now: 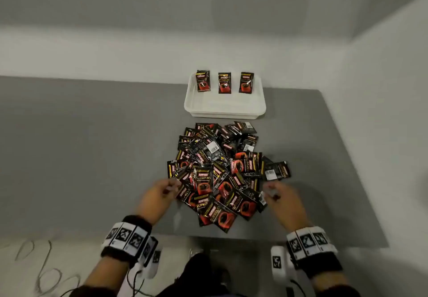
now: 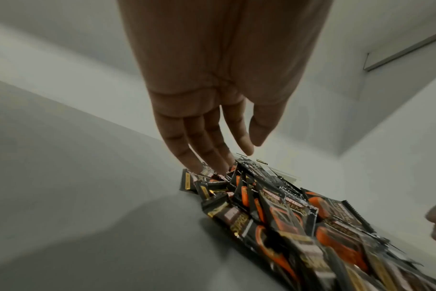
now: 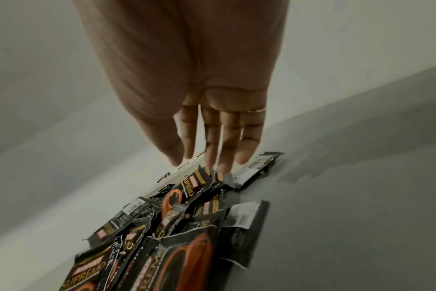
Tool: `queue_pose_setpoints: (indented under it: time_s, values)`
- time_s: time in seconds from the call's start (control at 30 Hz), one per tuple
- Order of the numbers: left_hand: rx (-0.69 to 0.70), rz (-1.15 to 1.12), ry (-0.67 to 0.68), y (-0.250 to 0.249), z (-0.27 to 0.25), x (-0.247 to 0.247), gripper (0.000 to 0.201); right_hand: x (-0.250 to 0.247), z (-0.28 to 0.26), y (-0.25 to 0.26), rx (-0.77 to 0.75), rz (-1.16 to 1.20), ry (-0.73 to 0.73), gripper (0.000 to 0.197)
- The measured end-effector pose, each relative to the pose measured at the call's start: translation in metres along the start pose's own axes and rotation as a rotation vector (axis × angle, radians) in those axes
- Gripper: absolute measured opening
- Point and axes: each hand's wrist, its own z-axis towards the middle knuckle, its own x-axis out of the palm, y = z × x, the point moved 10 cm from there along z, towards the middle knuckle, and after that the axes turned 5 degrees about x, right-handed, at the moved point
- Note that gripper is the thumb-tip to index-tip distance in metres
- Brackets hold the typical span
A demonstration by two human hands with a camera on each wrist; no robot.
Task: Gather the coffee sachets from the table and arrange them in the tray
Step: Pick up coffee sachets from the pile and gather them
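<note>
A loose pile of black-and-red coffee sachets (image 1: 222, 174) lies in the middle of the grey table. Behind it stands a white tray (image 1: 224, 112) with three sachets (image 1: 224, 83) propped in a row against its far wall. My left hand (image 1: 168, 189) hovers at the pile's near left edge and my right hand (image 1: 272, 192) at its near right edge. In the left wrist view the left hand (image 2: 227, 149) has straight fingers pointing down at the pile (image 2: 286, 216), holding nothing. The right hand (image 3: 212, 155) is likewise straight-fingered just above the pile (image 3: 177, 226).
The grey table (image 1: 92, 146) has bare surface to the left of the pile and a narrower strip to the right. Its front edge runs just behind my wrists. White walls stand behind and to the right. A thin cable (image 1: 44, 269) loops on the floor at lower left.
</note>
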Motion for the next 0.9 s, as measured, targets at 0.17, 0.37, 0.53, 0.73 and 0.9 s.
queue_pose_setpoints:
  time_s: [0.17,0.37,0.53,0.73,0.9]
  values:
    - [0.03,0.041,-0.038,-0.014,0.055,0.003,0.024,-0.003,0.044,0.004,0.124,0.132,-0.162,0.044]
    - [0.1,0.188,-0.013,-0.032,0.117,0.015,0.065,0.003,0.082,0.006,0.276,0.137,-0.196,0.069]
    - [0.114,0.248,0.057,-0.027,0.148,0.029,0.087,0.011,0.089,0.013,0.33,0.109,-0.24,0.067]
    - [0.182,0.268,0.042,-0.021,0.16,0.029,0.088,0.004,0.084,0.034,0.285,0.084,-0.358,0.051]
    - [0.193,0.249,0.063,-0.021,0.162,0.031,0.082,0.0,0.085,0.046,0.215,0.131,-0.342,0.051]
